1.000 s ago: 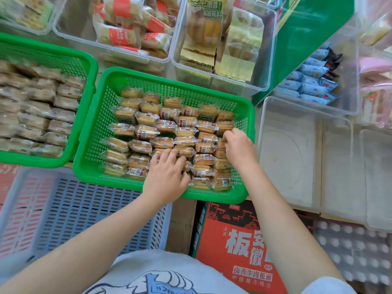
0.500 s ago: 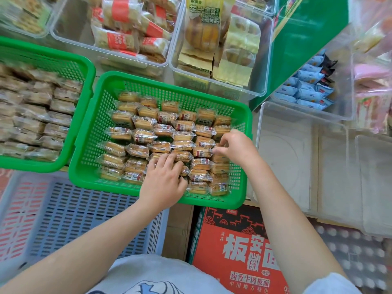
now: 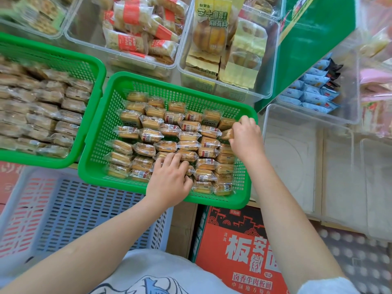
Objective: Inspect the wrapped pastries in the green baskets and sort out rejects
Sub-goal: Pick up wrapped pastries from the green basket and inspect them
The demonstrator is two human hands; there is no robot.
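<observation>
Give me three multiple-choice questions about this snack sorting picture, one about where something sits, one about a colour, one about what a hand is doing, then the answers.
1. Where does the red carton lie?
A. below the near rim of the middle green basket
B. inside the blue crate
C. on top of the clear bins

2. What colour is the slatted crate at lower left?
A. yellow
B. pale blue
C. black

3. What is the right hand doing?
A. hanging idle outside the basket
B. pinching one wrapped pastry
C. pressing flat on the carton

Answers:
1 A, the carton shows just under the middle green basket edge.
2 B, its slats are pale blue.
3 B, its fingers curl round a wrapped pastry at the basket's right side, while the left hand rests on the packs.
</observation>
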